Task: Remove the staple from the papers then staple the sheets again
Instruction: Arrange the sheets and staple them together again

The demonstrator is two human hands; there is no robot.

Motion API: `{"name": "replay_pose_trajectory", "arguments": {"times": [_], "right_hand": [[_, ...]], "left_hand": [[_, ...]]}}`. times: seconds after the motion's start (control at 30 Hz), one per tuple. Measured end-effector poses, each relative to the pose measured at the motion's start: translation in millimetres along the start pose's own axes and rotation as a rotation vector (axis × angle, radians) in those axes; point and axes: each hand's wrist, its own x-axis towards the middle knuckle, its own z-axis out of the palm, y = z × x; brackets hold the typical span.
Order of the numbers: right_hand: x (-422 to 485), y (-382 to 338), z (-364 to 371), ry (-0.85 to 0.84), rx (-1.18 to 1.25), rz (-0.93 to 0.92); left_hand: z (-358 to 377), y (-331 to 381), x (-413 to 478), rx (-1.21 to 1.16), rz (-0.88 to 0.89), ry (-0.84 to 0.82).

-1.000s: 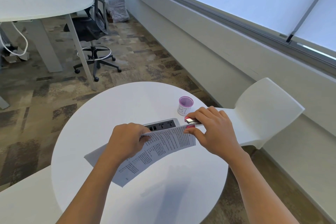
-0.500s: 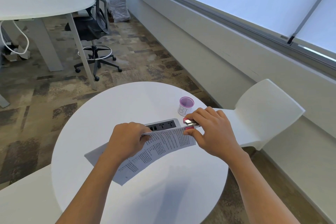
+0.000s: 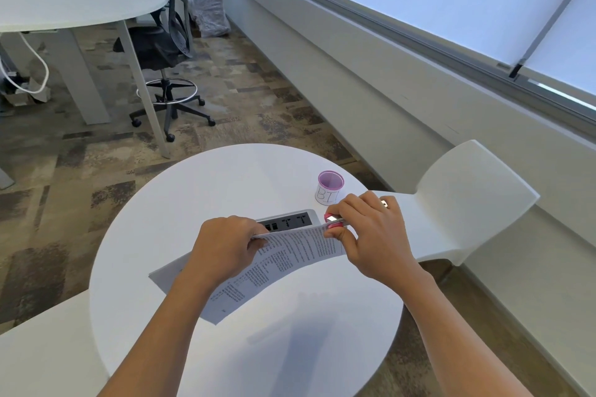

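Re-stapling looks underway — the right hand clamps a pink stapler onto the papers corner, left hand fingers pinching their top edge; next, squeeze firmly.

Your printed papers lifted off the table and bowed along their length, far edge raised, near corner low, your pink and silver stapler clamped over their far right corner, mostly hidden.
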Motion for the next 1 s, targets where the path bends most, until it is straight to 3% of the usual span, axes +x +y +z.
{"name": "replay_pose_trajectory", "arguments": {"times": [0.37,0.47,0.6,0.8,1.0], "right_hand": [[-3.7,6.5,8.7,-0.02,0.153,0.025],[4.2,9.4,3.8,-0.032,0.478,0.186],[13.7,10.5,4.8,0.082,0.951,0.501],[12.4,19.7,31.9,0.06,1.03,0.846],[-5.1,32.9,74.2,0.063,0.997,1.011]], "left_hand": [[6.6,-4.6,4.6,-0.012,-0.031,-0.01],[9.7,-6.3,5.6,-0.079,-0.104,-0.032],[17.9,-8.2,6.6,-0.222,-0.223,-0.101],[28.9,-8.8,4.8,-0.636,-0.39,-0.135],[43.9,-14.0,-0.3,-0.923,-0.489,-0.141]]}}
